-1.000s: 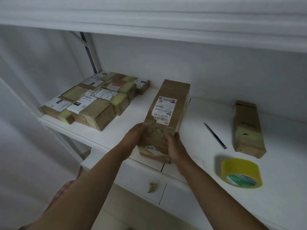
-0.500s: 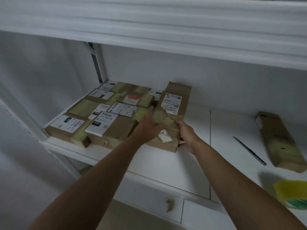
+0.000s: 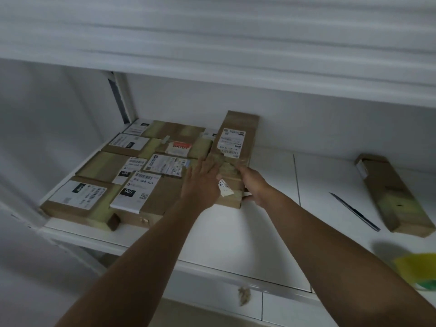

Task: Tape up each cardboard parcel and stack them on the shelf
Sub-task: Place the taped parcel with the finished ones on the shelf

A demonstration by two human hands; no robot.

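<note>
Left hand (image 3: pixel 203 182) flat on the long parcel (image 3: pixel 233 159), right hand (image 3: pixel 253 185) gripping its near right edge; taped parcels (image 3: pixel 118 171) just left of both.

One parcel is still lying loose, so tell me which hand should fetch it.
Right. The loose parcel lies at the shelf's right end, beyond the blade, on the right hand's side. The left hand lies flat between the long parcel and the group of parcels, so it would have to cross over.

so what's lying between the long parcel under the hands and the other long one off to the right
In the head view, bare white shelf and a thin dark blade, nearer the right parcel than the held parcel.
</note>
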